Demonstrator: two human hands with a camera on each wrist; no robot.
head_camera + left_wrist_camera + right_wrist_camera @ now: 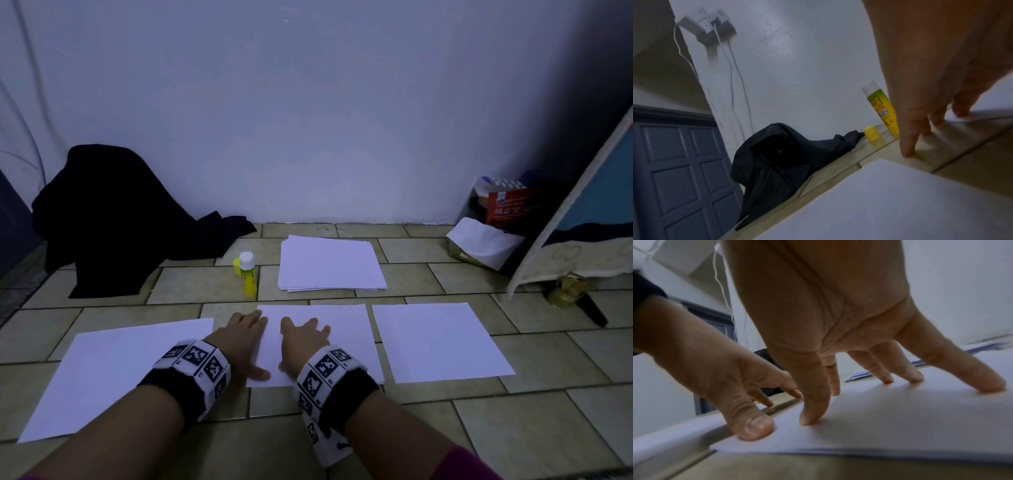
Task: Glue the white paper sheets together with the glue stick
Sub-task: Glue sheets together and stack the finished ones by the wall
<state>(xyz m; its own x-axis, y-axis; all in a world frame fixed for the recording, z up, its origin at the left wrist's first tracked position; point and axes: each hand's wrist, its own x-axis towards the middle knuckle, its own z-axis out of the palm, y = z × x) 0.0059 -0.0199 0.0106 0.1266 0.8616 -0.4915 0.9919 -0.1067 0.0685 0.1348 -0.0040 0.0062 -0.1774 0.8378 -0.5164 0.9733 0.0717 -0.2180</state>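
Beige tile floor (513, 428) is carrying everything, and the middle sheet (346, 329) lying on it serves as the landmark. White wall (308, 120) is rising well beyond the middle sheet, and a black garment (113, 219) is slumping against it, far to the left and behind. Just left of the middle sheet, and apart from it, the left sheet (113, 373) is lying at a slight angle; just right of it, separated by a narrow strip of tile, the right sheet (438, 342) is lying flat. Directly behind the middle sheet, a paper stack (329, 263) is sitting with its edges slightly fanned. Both hands are pressing down on the landmark: the right hand (301, 342) is resting fully on it with fingers spread and straight, fingertips and thumb touching the paper, grasping nothing; the left hand (239, 339) is straddling its left edge, fingers extended and relaxed, thumb on the paper and the outer fingers on bare tile, holding nothing. Behind the middle sheet's left corner, beside the paper stack, the glue stick (248, 275) is standing upright and uncapped, its yellow cap (872, 133) lying on the tile right beside it.
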